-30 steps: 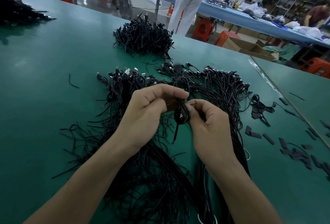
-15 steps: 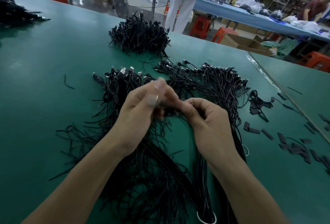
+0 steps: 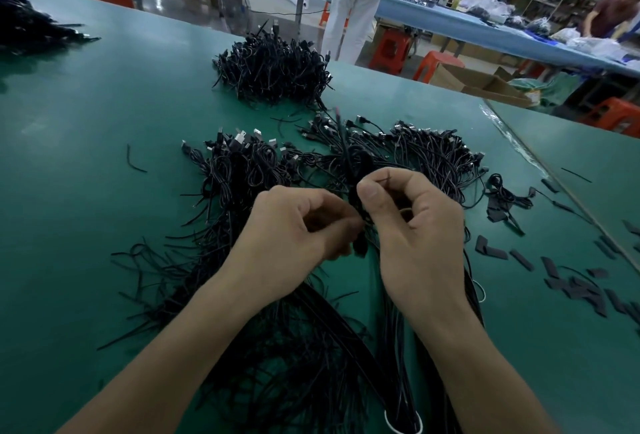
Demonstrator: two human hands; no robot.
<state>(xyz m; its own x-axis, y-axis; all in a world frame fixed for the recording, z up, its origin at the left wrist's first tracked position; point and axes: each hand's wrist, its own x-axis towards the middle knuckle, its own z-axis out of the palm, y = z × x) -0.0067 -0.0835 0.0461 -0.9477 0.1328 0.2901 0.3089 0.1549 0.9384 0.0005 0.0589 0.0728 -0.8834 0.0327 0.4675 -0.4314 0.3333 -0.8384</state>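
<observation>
Left hand [image 3: 298, 225] and right hand [image 3: 412, 212] pinch a coiled cable [image 3: 358, 191].

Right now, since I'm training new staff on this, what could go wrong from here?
The thin strand pinched by the right hand could slip, letting the coiled cable gripped by the left hand spring loose. That coil is held right over the loose cables and might snag one.
</observation>
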